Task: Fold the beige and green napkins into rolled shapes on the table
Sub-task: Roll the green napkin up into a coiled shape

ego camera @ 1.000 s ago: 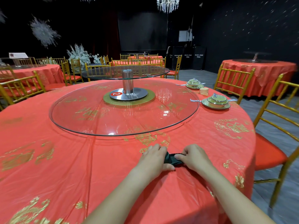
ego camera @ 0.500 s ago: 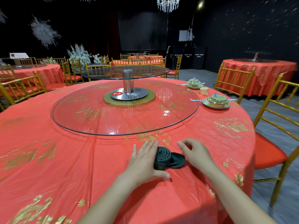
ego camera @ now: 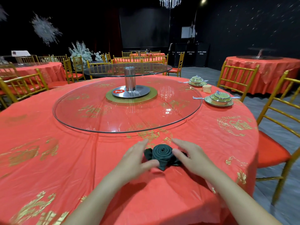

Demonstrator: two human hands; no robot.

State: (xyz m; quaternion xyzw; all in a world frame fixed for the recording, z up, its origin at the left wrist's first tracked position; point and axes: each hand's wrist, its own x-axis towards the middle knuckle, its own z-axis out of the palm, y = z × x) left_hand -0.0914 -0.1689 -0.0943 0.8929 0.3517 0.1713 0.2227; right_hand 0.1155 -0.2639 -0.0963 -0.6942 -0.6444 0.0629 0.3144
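Dark, plain colour on the green napkin (ego camera: 162,153), wound in a spiral on top. Red with printed gold motifs on the tablecloth (ego camera: 56,168). Gold frames and red seats on the chairs (ego camera: 272,153). Pale green with dark rims on the bowls (ego camera: 221,96). Plain beige napkin (ego camera: 207,88). White "2" on a red tag (ego camera: 119,91).

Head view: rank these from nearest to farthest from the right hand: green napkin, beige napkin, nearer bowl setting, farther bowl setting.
1. Green napkin, rolled, just left of the right hand.
2. Nearer bowl setting, at the table's far right edge.
3. Beige napkin, just beyond that setting.
4. Farther bowl setting, beyond the beige roll.
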